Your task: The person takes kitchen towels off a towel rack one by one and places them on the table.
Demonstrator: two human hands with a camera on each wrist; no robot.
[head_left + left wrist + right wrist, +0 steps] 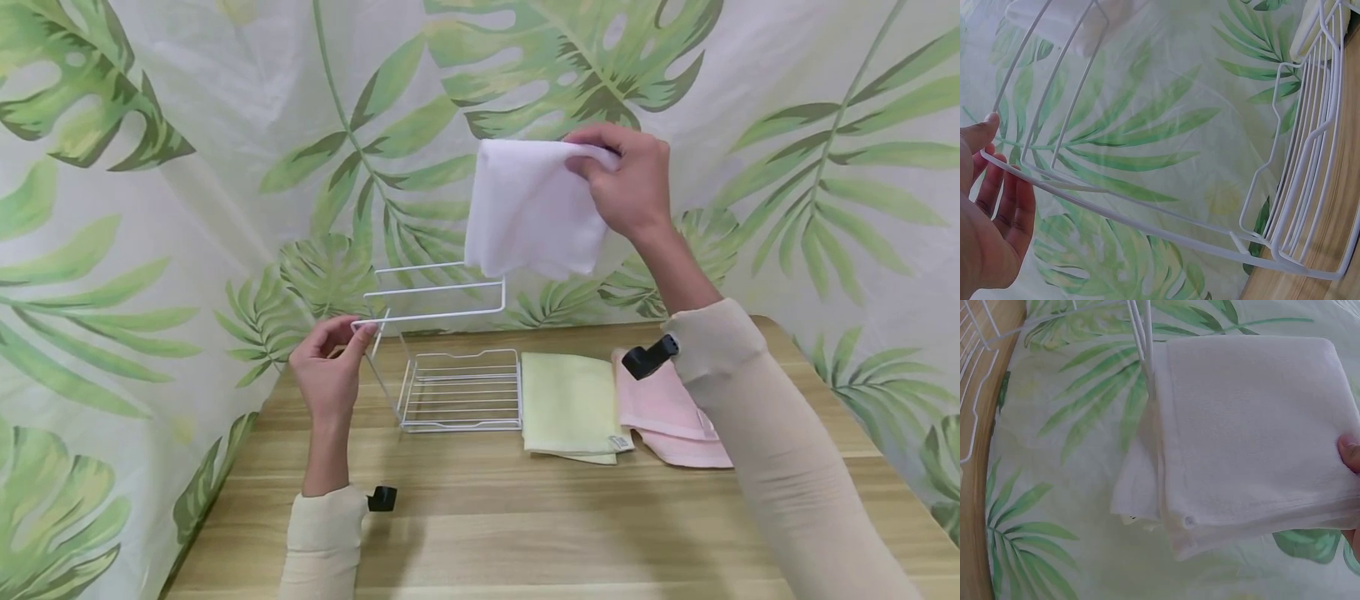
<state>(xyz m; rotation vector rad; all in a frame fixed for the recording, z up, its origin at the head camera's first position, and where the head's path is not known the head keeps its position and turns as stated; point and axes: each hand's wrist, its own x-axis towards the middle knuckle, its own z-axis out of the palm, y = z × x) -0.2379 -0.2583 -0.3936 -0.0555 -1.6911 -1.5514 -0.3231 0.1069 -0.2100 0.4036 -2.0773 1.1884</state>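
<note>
My left hand pinches the upper left corner of a white wire rack, thumb against the bar. This rack has several upper bars reaching right above a wire base that stands on the table. Raised at the upper right, my right hand pinches the edge of a folded white towel. The towel hangs down by the right ends of the upper bars. In the right wrist view, the rack's bar ends meet the towel's left edge, and a layer of cloth hangs behind them.
A folded yellow towel lies on the wooden table against the rack base's right side. Beyond it is a folded pink towel, partly hidden by the right forearm. A leaf-patterned curtain hangs behind the table.
</note>
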